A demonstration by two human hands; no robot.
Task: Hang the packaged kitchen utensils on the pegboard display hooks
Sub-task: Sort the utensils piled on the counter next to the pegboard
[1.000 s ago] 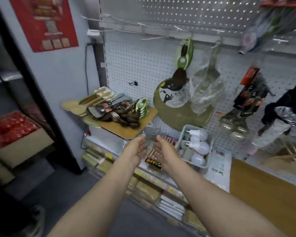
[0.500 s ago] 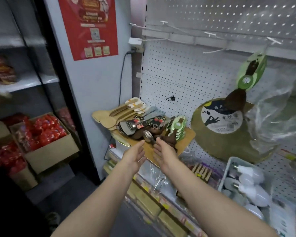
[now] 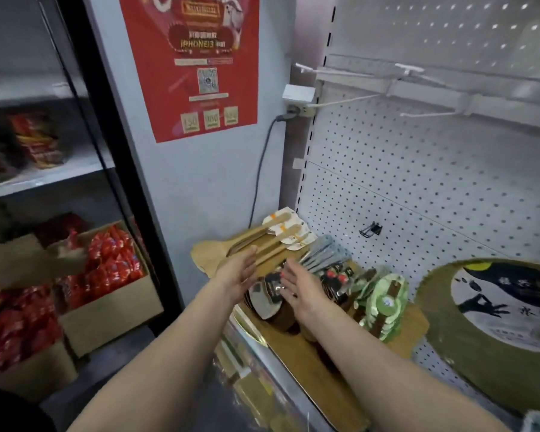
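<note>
A pile of packaged utensils lies on a brown board (image 3: 296,347) below the white pegboard (image 3: 418,188): wooden spatulas (image 3: 272,235) on white cards at the back, grey-handled tools (image 3: 323,255), metal ladles (image 3: 267,299) and green-carded spoons (image 3: 384,302). My left hand (image 3: 239,272) hovers open over the spatula blades, palm facing right. My right hand (image 3: 303,288) is open just above the ladles, palm facing left. Neither holds anything. Bare white hooks (image 3: 340,101) stick out of the pegboard above.
A round straw mat (image 3: 496,332) with a printed label hangs at the right. A red poster (image 3: 194,60) is on the grey wall, with a socket and cable (image 3: 262,169) beside it. Cardboard boxes of red packets (image 3: 106,269) stand at the left.
The view has swung left and closer to the utensil pile. Both open hands have moved forward from in front of the shelf to just over the pile.
</note>
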